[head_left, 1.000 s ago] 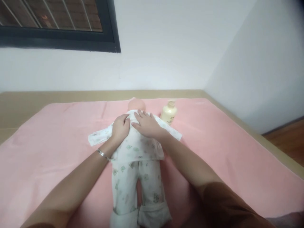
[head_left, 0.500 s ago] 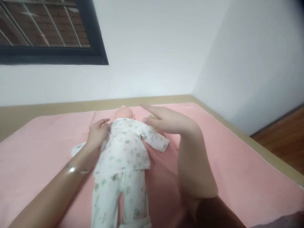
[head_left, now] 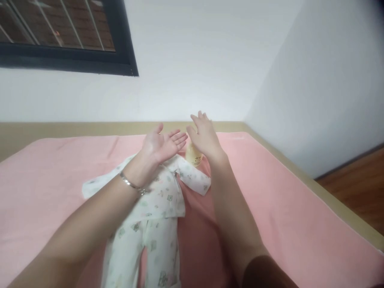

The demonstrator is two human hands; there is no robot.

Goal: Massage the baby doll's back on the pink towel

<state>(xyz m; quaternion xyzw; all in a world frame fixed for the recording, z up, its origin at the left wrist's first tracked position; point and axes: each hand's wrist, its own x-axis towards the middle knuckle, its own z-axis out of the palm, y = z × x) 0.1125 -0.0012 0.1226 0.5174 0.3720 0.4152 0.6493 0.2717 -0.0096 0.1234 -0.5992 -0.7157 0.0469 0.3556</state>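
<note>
A baby doll (head_left: 168,196) in a white patterned top and trousers lies lengthwise before me. Its head is hidden behind my left hand (head_left: 163,146), which is held palm up over the doll's shoulders, fingers stretched out and holding nothing. My right hand (head_left: 205,134) is palm down with fingers apart, over a pale yellow bottle (head_left: 194,155) with dark print. The bottle's top is covered by that hand, and I cannot tell whether they touch. One patterned sleeve (head_left: 195,178) spreads to the right, just in front of the bottle.
A pink cloth (head_left: 285,208) lies under the doll on a tan surface (head_left: 75,129). White walls (head_left: 192,60) rise behind and to the right. A dark-framed window (head_left: 124,40) is at upper left, and brown wood (head_left: 357,184) shows at the right.
My left hand has left the doll's side, moved right and turned palm up. My right hand has swung up over the yellow bottle, which shows more now.
</note>
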